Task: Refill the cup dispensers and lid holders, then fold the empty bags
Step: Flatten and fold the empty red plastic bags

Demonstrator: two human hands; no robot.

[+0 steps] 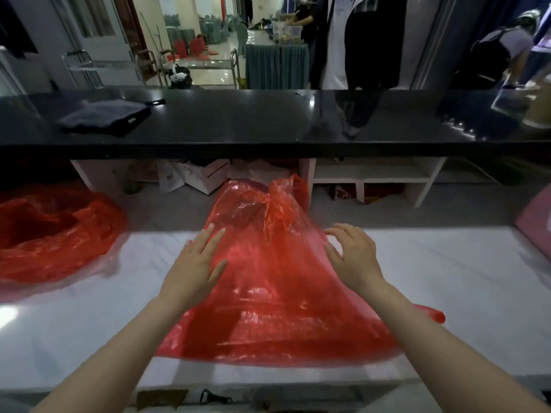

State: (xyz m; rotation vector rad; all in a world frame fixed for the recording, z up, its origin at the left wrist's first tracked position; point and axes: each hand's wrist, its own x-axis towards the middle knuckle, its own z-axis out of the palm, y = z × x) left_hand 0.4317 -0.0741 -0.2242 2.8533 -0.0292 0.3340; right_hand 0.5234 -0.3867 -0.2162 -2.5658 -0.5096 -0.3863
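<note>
A translucent red plastic bag lies spread out on the white counter, its far end crumpled and raised. My left hand rests flat on the bag's left side, fingers apart. My right hand hovers at the bag's right edge with fingers spread and slightly curled, holding nothing. A second red bag sits bunched up at the left of the counter. No cup dispensers or lid holders are in view.
A black raised counter runs across behind, with a dark folded cloth on its left. White shelves with papers and boxes sit beneath it. A person in dark and white clothing stands beyond. A pink object is at the right edge.
</note>
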